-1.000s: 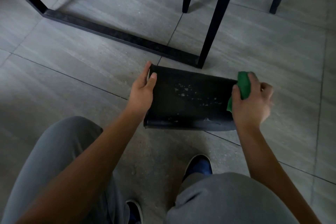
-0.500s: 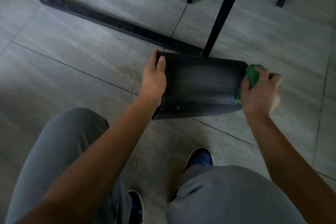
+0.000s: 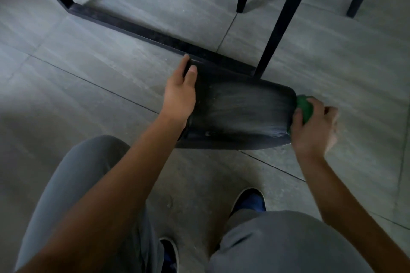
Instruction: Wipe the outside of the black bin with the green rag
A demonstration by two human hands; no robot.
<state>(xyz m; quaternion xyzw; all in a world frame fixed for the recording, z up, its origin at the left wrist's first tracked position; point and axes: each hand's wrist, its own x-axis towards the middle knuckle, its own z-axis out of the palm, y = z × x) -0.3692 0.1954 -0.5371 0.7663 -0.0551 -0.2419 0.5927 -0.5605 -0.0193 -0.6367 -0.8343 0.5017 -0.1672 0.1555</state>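
Bin (image 3: pixel 241 115) on its side on the floor; left hand (image 3: pixel 179 93) steadies its left end, fingers straight. Right hand (image 3: pixel 315 126) grips the rag (image 3: pixel 304 106) bunched at the right end. Mid-wipe; next stroke probably needs the bin turned.

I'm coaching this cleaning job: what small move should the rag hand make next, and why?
Probably sweep the crumpled green rag back leftward along the black plastic bin. The right hand holds it at the bin's right end, pale streaks cover the upper face, and the left hand steadies the other end.
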